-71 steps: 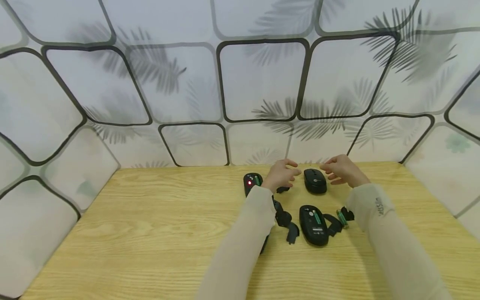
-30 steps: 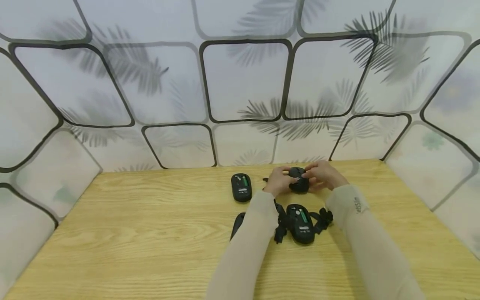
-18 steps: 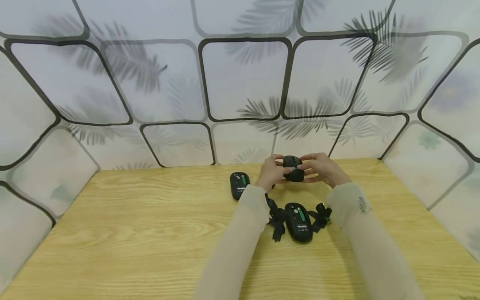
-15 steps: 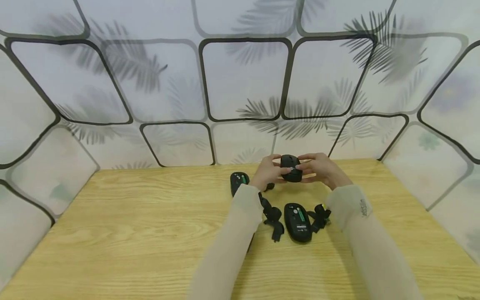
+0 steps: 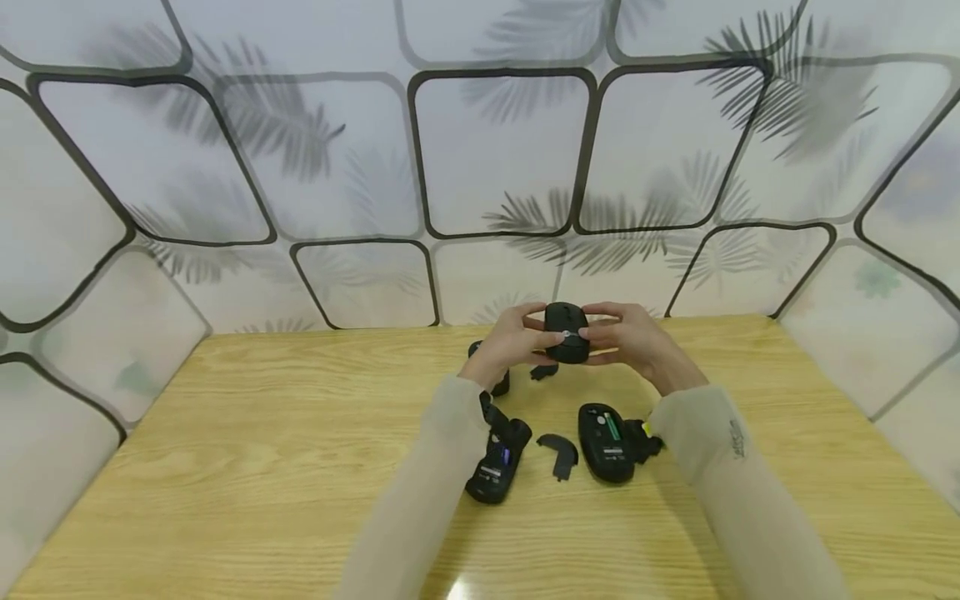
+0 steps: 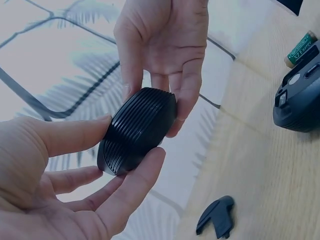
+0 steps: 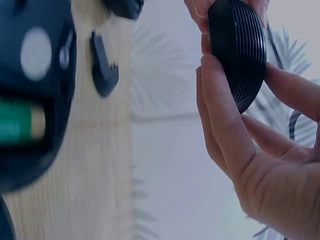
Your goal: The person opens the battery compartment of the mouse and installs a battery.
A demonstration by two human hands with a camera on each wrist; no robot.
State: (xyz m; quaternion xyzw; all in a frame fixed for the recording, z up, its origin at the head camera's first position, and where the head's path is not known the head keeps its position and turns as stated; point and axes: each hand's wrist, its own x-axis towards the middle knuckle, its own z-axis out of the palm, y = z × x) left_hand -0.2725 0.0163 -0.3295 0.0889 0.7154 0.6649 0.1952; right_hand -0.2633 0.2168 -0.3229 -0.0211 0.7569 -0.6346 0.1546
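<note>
Above the far part of the table, a black computer mouse (image 5: 567, 333) is held up between both hands. My left hand (image 5: 513, 337) grips its left side, thumb on the near top and fingers round the far side and underneath. On its right side my right hand (image 5: 633, 342) grips it the same way. The wrist views show the ribbed side of the mouse (image 6: 140, 130) between thumbs and fingers. Its underside is hidden in the head view.
On the wooden table lie upturned mice with open battery bays: one front right (image 5: 606, 442), one front left (image 5: 491, 467), one mostly behind the left hand (image 5: 501, 383). Loose black covers (image 5: 558, 454) lie among them. A green battery (image 6: 301, 49) lies beside a mouse. A patterned curtain (image 5: 495, 158) stands behind.
At first both hands were apart from the mouse, which lay on the table. They then took hold of it, lifted it and brought it slightly left and towards the camera.
</note>
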